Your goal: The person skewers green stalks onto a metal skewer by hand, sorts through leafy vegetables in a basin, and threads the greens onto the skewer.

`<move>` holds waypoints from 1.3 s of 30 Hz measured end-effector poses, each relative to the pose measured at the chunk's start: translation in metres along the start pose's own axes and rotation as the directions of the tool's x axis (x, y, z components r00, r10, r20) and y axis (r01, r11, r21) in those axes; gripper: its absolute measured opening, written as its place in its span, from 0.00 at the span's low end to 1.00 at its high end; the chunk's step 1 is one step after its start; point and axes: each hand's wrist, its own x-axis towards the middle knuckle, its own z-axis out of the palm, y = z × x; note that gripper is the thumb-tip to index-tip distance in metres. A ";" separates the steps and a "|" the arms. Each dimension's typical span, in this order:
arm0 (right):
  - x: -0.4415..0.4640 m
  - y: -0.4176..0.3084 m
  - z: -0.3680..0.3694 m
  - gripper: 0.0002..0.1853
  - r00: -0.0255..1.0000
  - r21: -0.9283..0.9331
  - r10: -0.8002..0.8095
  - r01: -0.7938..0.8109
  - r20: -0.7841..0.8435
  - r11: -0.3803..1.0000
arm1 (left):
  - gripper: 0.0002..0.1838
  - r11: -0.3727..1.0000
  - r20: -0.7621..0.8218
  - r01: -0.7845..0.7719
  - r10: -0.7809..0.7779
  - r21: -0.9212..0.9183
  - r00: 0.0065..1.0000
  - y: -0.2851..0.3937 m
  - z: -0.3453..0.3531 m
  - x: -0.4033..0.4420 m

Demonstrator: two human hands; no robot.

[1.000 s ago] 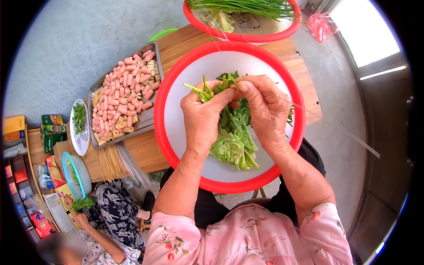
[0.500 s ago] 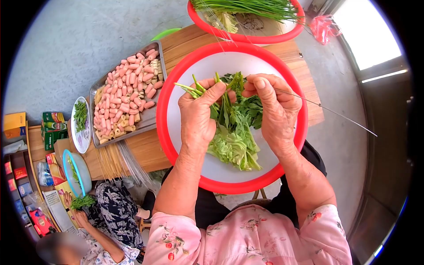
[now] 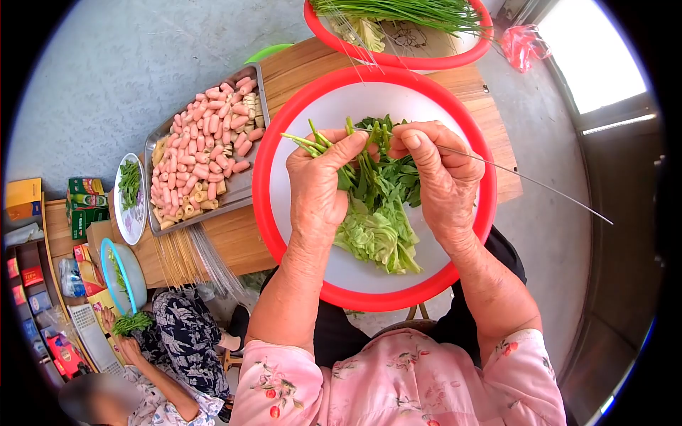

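Over the red-rimmed white basin, my left hand is closed around green stems that stick out to the left, with leaves hanging on its right side. My right hand pinches a long thin metal skewer between thumb and fingers. Its long end reaches right, past the basin's rim; the near end meets the greens between the two hands. Below the hands, leafy greens lie in the basin.
A metal tray of pink sausage pieces stands left, beside a plate of greens and loose skewers. Another red-rimmed basin holds long green stalks. At lower left, a co-worker holds greens near a blue-rimmed basin.
The skewer, earlier hard to see, now points out to the right. My right hand moved right, away from my left hand, then slightly back left. My left hand shifted slightly left.
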 end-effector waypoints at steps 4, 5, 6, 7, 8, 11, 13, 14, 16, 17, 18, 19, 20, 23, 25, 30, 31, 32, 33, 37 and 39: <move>0.000 0.001 0.000 0.05 0.992 -0.175 -0.121 0.123 0.021 0.977 | 0.06 0.997 -0.014 -0.060 0.061 0.039 0.998 -0.002 -0.001 -0.001; -0.001 0.001 0.001 0.05 0.984 -0.231 -0.178 0.179 0.028 0.956 | 0.06 0.993 -0.030 -0.102 0.104 0.061 0.994 -0.002 0.000 -0.002; -0.001 0.002 0.000 0.05 0.984 -0.231 -0.178 0.180 0.028 0.956 | 0.06 0.986 -0.045 -0.143 0.147 0.085 0.988 -0.002 0.001 -0.003; 0.000 0.003 0.000 0.05 0.979 -0.248 -0.200 0.203 0.038 0.947 | 0.06 0.986 -0.044 -0.143 0.147 0.085 0.988 -0.003 0.001 -0.002; 0.000 0.004 0.000 0.05 0.974 -0.265 -0.220 0.225 0.048 0.938 | 0.06 0.986 -0.042 -0.145 0.148 0.077 0.988 -0.004 0.000 -0.002; 0.000 0.007 -0.001 0.05 0.971 -0.267 -0.234 0.238 0.044 0.934 | 0.05 0.984 -0.036 -0.163 0.166 0.076 0.986 -0.003 0.001 -0.004; 0.000 0.008 -0.001 0.04 0.972 -0.281 -0.232 0.234 0.042 0.931 | 0.05 0.980 -0.034 -0.178 0.181 0.084 0.983 -0.003 0.001 -0.005; 0.000 0.009 -0.002 0.04 0.973 -0.295 -0.229 0.230 0.039 0.927 | 0.05 0.976 -0.028 -0.190 0.194 0.111 0.981 -0.004 0.001 -0.005; 0.000 0.012 -0.001 0.04 0.976 -0.276 -0.214 0.213 0.026 0.937 | 0.05 0.970 -0.020 -0.201 0.205 0.137 0.978 -0.004 0.002 -0.006; 0.000 0.013 -0.001 0.04 0.980 -0.256 -0.199 0.196 0.014 0.947 | 0.05 0.966 -0.003 -0.204 0.207 0.161 0.978 -0.004 0.003 -0.006; 0.000 0.012 0.001 0.04 0.980 -0.256 -0.200 0.196 0.013 0.946 | 0.06 0.961 0.015 -0.207 0.208 0.184 0.978 -0.004 0.004 -0.006; 0.000 0.011 0.002 0.04 0.991 -0.182 -0.132 0.125 -0.029 0.975 | 0.06 0.961 0.016 -0.207 0.207 0.184 0.978 -0.004 0.004 -0.007; 0.000 0.010 0.003 0.05 0.996 -0.103 -0.061 0.054 -0.065 0.993 | 0.06 0.964 0.042 -0.203 0.199 0.170 0.979 -0.005 0.005 -0.008; 0.003 0.008 0.001 0.08 0.985 0.059 0.116 -0.109 -0.129 0.992 | 0.08 0.973 0.056 -0.171 0.164 0.155 0.985 -0.005 0.003 -0.006; 0.006 0.008 -0.002 0.09 0.976 0.131 0.154 -0.135 -0.153 0.982 | 0.09 0.978 0.042 -0.144 0.139 0.154 0.989 -0.001 0.002 -0.005; 0.009 0.000 -0.006 0.10 0.975 0.180 0.164 -0.137 -0.148 0.974 | 0.12 0.984 -0.018 -0.079 0.083 0.159 0.996 0.006 0.000 -0.004; 0.008 0.001 -0.005 0.10 0.975 0.180 0.165 -0.137 -0.148 0.974 | 0.12 0.984 -0.019 -0.078 0.082 0.159 0.996 0.006 0.001 -0.004; 0.007 0.002 -0.005 0.09 0.984 0.113 0.131 -0.118 -0.116 0.986 | 0.11 0.987 -0.017 -0.084 0.087 0.137 0.996 0.006 0.001 -0.004; 0.006 0.002 -0.004 0.09 0.992 0.047 0.100 -0.097 -0.082 0.994 | 0.10 0.989 -0.015 -0.090 0.092 0.114 0.996 0.005 0.002 -0.004; 0.002 0.002 -0.001 0.08 0.995 0.045 0.065 -0.062 -0.072 0.997 | 0.09 0.991 0.031 -0.109 0.107 0.080 0.994 0.002 -0.002 0.000; 0.002 0.003 -0.002 0.08 0.995 0.055 0.061 -0.057 -0.074 0.997 | 0.10 0.996 0.058 -0.066 0.062 0.060 0.996 0.002 -0.005 0.002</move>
